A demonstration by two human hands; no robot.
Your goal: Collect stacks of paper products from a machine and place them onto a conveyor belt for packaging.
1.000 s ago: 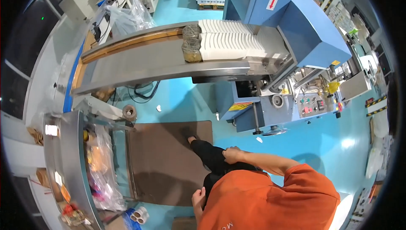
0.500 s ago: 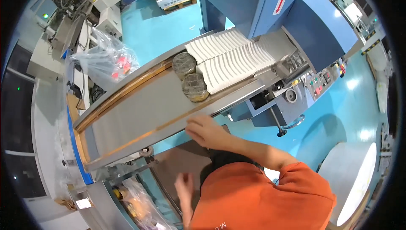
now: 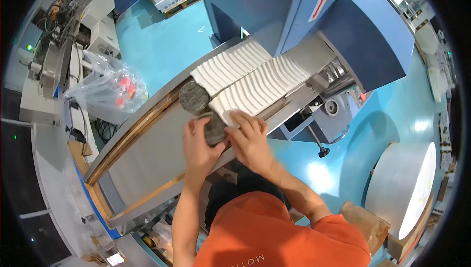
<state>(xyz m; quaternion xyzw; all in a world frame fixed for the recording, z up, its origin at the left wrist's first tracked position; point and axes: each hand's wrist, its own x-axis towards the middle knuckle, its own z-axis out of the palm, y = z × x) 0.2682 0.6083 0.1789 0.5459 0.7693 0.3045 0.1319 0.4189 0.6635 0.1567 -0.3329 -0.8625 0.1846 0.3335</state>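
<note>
My left hand (image 3: pixel 196 144) is curled around the near round dark block (image 3: pixel 214 128), which looks wrapped in clear film, thumb on its near side and fingers on its left. My right hand (image 3: pixel 251 142) is close beside it, fingers bent but apart, touching the near front corner of the white overlapping sheets (image 3: pixel 255 88). These lie in two rows on the feed table (image 3: pixel 147 154). A second round dark block (image 3: pixel 194 97) rests against the far row, untouched. The undersides of both hands' fingertips are partly hidden.
A blue machine housing (image 3: pixel 363 36) stands at the right end of the table. Wooden rails (image 3: pixel 132 120) edge the table. A clear plastic bag (image 3: pixel 113 88) lies to the left. A crank handle (image 3: pixel 324 151) sticks out below, and a large white roll (image 3: pixel 402 188) stands at right.
Both hands have moved up onto the table, the left from below its near edge. The left hand has taken hold of the near block; the right has reached the sheets. The view has shifted.
</note>
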